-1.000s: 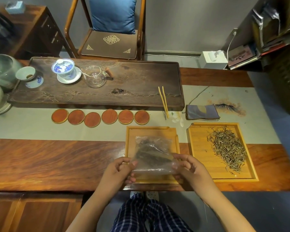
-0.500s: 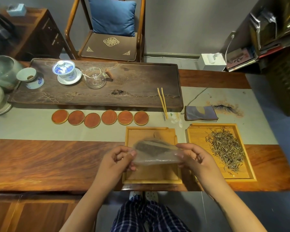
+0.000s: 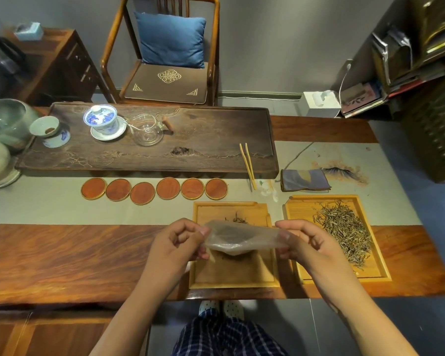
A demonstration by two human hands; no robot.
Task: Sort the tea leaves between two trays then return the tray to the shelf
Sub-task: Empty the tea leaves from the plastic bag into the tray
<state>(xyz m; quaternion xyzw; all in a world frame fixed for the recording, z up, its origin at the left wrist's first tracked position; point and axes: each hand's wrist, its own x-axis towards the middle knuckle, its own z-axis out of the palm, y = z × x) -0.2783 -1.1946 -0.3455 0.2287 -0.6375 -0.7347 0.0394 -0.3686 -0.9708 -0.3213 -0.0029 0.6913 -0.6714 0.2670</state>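
Since the earlier frames, both hands are tipping the clear plastic bag from upright to nearly flat, and a few tea leaves are now lying at the far end of the left tray, which was bare before. The left hand is pinching the bag's left edge between thumb and curled fingers; the right hand is pinching its right edge the same way. Dark leaves are showing through the plastic, and the bag is hanging over the middle of the left tray.

That tray is sitting at the near edge of the tabletop, with the right tray just beside it, nearer the right end. A heap of tea leaves is covering the right tray's far and middle parts. Six round coasters are lying in a row along the grey runner, behind the trays. A folded cloth is resting beyond the right tray, and wooden tongs are leaning off the dark tea board.
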